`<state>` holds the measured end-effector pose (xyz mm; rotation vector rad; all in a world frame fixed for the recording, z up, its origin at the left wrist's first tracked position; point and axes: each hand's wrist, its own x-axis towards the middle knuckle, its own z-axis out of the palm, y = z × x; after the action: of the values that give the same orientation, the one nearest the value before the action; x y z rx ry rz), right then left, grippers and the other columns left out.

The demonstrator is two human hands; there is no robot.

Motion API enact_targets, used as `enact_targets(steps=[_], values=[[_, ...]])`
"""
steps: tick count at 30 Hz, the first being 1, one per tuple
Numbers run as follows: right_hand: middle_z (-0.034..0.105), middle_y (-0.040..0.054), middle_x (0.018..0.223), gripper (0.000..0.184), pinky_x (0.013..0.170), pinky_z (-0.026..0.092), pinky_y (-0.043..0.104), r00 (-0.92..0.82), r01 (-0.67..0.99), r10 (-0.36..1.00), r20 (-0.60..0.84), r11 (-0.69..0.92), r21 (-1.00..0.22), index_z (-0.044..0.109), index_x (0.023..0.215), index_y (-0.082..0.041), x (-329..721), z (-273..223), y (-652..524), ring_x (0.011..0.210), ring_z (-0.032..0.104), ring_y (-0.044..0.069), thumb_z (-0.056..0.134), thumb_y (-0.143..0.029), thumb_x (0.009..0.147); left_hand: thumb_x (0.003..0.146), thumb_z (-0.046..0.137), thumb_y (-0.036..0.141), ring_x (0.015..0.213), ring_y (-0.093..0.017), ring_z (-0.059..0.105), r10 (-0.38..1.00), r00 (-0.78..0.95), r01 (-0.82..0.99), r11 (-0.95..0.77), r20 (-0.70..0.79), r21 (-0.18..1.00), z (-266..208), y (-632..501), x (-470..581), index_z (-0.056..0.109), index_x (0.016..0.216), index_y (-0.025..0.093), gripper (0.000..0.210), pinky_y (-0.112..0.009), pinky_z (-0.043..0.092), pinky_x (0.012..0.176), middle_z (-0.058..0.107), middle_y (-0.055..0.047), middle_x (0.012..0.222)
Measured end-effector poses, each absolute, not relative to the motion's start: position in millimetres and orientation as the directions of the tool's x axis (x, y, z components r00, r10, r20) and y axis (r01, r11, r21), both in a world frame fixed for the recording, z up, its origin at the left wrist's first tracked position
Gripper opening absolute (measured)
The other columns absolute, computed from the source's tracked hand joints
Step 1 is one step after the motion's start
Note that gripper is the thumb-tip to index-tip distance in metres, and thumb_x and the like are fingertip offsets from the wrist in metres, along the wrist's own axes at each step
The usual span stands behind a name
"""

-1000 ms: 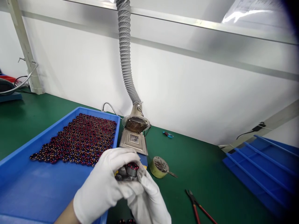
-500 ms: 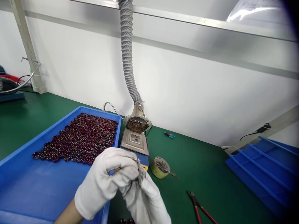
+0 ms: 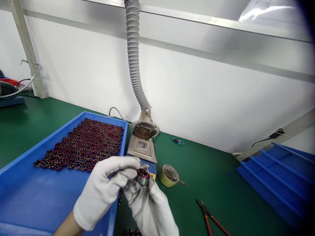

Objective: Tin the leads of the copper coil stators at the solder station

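Our left hand [image 3: 103, 191] hangs over the blue tray's [image 3: 29, 157] right rim, pinching with our right hand [image 3: 150, 208] a small wound coil [image 3: 143, 177] (red windings up). Open green mat [image 3: 216, 183] lies rightward before the pliers [image 3: 209, 218]. Half a second ago our fingers hid the coil.

White wall [image 3: 209, 98], green bench [image 3: 216, 183]

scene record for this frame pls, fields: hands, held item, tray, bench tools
left hand: white-gloved left hand, fingertips on the coil
right hand: white-gloved right hand, under the coil, pinching it
held item: small wound coil, red winding, metal ring
tray: blue tray on the left, many like coils massed at its far end
bench tools: fume extractor with grey hose, yellow-green tin, red-handled pliers
surface: green mat
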<state>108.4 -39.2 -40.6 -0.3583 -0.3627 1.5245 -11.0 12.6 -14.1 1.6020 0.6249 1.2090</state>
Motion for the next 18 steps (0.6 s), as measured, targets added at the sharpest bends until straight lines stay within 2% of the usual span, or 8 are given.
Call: enact_targets(steps=[2, 3, 6, 9, 11, 14, 16, 18], values=[[0.071, 0.0014, 0.095, 0.024, 0.087, 0.047, 0.030, -0.006, -0.911, 1.000, 0.004, -0.004, -0.412, 0.069, 0.090, -0.025, 109, -40, -39, 0.087, 0.064, 0.014, 0.074, -0.026, 0.066, 0.079, 0.059, 0.017, 0.087, -0.010, 0.063, 0.845, 0.350, -0.151, -0.374, 0.403, 0.915, -15, 12, -12, 0.066, 0.092, 0.033, 0.022, -0.013, 0.046, 0.079, 0.069, 0.008, 0.096], [0.071, 0.0016, 0.098, 0.024, 0.090, 0.045, 0.031, -0.006, -0.911, 1.000, -0.005, -0.007, -0.412, 0.069, 0.090, -0.024, 110, -41, -38, 0.090, 0.063, 0.015, 0.073, -0.026, 0.067, 0.076, 0.063, 0.018, 0.091, -0.011, 0.062, 0.819, 0.367, -0.129, -0.426, 0.442, 0.896, -16, 12, -11, 0.064, 0.096, 0.033, 0.026, -0.015, 0.046, 0.082, 0.068, 0.008, 0.100], [0.070, -0.0003, 0.099, 0.021, 0.095, 0.042, 0.028, -0.019, -0.914, 1.000, -0.024, -0.027, -0.404, 0.069, 0.089, -0.024, 112, -45, -38, 0.093, 0.061, 0.013, 0.072, -0.024, 0.068, 0.066, 0.071, 0.014, 0.099, -0.016, 0.058, 0.646, 0.447, 0.024, -0.699, 0.618, 0.714, -17, 11, -7, 0.059, 0.106, 0.030, 0.044, -0.023, 0.043, 0.088, 0.063, 0.002, 0.109], [0.070, -0.0039, 0.090, 0.011, 0.081, 0.047, 0.016, -0.072, -0.931, 0.997, 0.016, -0.061, -0.359, 0.069, 0.082, -0.023, 113, -49, -40, 0.087, 0.062, 0.008, 0.070, -0.022, 0.071, 0.076, 0.060, 0.010, 0.095, -0.016, 0.057, 0.491, 0.483, 0.129, -0.859, 0.725, 0.495, -17, 12, -4, 0.056, 0.107, 0.026, 0.035, -0.027, 0.043, 0.085, 0.063, -0.002, 0.105], [0.070, -0.0041, 0.088, 0.013, 0.077, 0.048, 0.016, -0.088, -0.928, 0.996, 0.007, -0.079, -0.364, 0.069, 0.083, -0.023, 113, -51, -41, 0.084, 0.063, 0.007, 0.070, -0.024, 0.070, 0.080, 0.059, 0.014, 0.093, -0.016, 0.058, 0.445, 0.507, 0.116, -0.884, 0.739, 0.453, -16, 15, -5, 0.055, 0.107, 0.026, 0.030, -0.028, 0.043, 0.083, 0.065, -0.003, 0.103], [0.070, -0.0013, 0.091, 0.023, 0.086, 0.047, 0.025, -0.073, -0.895, 0.996, -0.056, -0.090, -0.437, 0.068, 0.089, -0.023, 111, -52, -41, 0.086, 0.063, 0.011, 0.073, -0.029, 0.067, 0.077, 0.066, 0.022, 0.091, -0.017, 0.060, 0.441, 0.521, 0.034, -0.866, 0.731, 0.499, -15, 19, -7, 0.058, 0.105, 0.025, 0.030, -0.028, 0.045, 0.080, 0.067, -0.003, 0.101], [0.070, -0.0001, 0.090, 0.022, 0.086, 0.048, 0.032, -0.026, -0.857, 0.998, -0.052, -0.049, -0.513, 0.068, 0.085, -0.023, 111, -53, -39, 0.084, 0.063, 0.014, 0.074, -0.030, 0.065, 0.075, 0.067, 0.022, 0.086, -0.018, 0.062, 0.495, 0.481, -0.067, -0.802, 0.723, 0.594, -16, 20, -7, 0.064, 0.097, 0.023, 0.022, -0.027, 0.047, 0.078, 0.069, -0.004, 0.095], [0.070, 0.0002, 0.086, 0.023, 0.085, 0.049, 0.035, 0.037, -0.809, 0.999, -0.019, 0.019, -0.587, 0.068, 0.082, -0.024, 111, -55, -36, 0.081, 0.063, 0.016, 0.076, -0.028, 0.061, 0.074, 0.066, 0.019, 0.084, -0.019, 0.063, 0.602, 0.422, -0.198, -0.669, 0.678, 0.716, -18, 19, -5, 0.069, 0.084, 0.022, 0.011, -0.027, 0.048, 0.078, 0.071, -0.003, 0.085]])
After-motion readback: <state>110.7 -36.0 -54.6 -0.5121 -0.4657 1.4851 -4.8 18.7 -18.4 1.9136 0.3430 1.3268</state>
